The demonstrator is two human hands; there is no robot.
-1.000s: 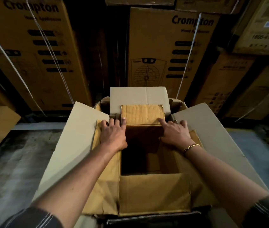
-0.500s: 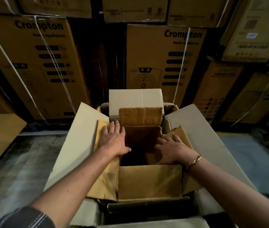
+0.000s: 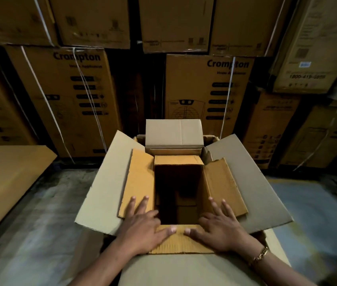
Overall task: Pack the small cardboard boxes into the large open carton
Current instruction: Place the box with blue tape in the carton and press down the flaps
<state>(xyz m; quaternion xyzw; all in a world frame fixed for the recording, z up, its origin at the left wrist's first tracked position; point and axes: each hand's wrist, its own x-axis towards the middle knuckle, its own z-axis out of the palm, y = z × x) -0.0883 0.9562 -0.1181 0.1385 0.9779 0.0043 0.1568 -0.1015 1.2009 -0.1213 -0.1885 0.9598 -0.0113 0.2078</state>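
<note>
Both hands are laid flat with fingers spread, and nothing is gripped. The left hand (image 3: 142, 226) is pressed on the left and near flaps of the open box (image 3: 176, 161), the right hand (image 3: 219, 223) on its right and near flaps. The box is seated inside the carton (image 3: 256, 182), its opening between the hands.

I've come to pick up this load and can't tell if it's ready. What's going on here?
A person works over the large open carton, both hands flat and holding nothing. The left hand and right hand press with spread fingers on the opened flaps of a smaller brown box set inside it, thumbs on the near flap. That box's inside is dark, so its contents can't be told. Nothing is closed up yet.
</note>
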